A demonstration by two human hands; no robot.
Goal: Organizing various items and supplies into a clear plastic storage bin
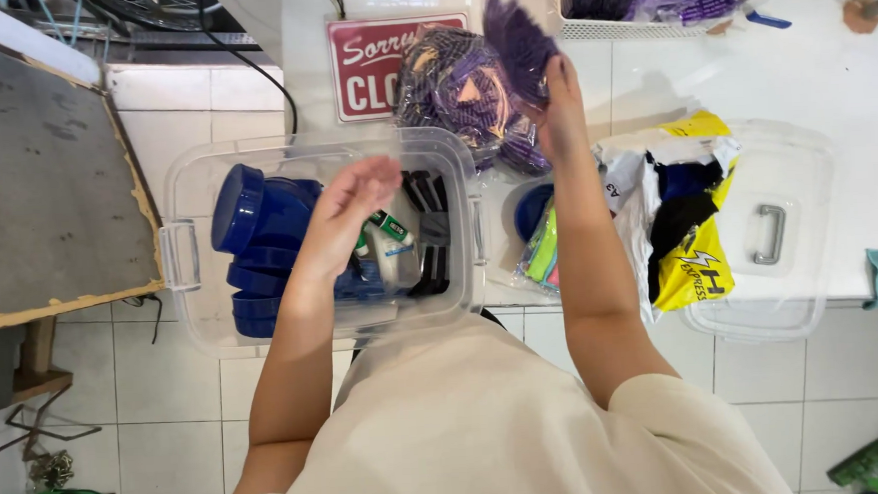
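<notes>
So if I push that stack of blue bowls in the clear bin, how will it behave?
The blue bowls look like hard plastic, so probably stiff and light. Lying sideways and nested in the clear bin, the stack may roll or slide apart, though the bin's walls should contain it.

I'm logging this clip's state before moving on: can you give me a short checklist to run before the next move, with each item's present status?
1. Right hand has a grip on the purple item: ok, though motion blur hides what the item is.
2. Left hand is free: ok, open and hovering over the clear bin, holding nothing.
3. Bin is open: ok, its clear lid lies to the right on the counter.
4. Room in the bin: ok, blue containers fill the left side, with space in the middle.
5. Bagged purple bundle is steady: cannot tell.
</notes>
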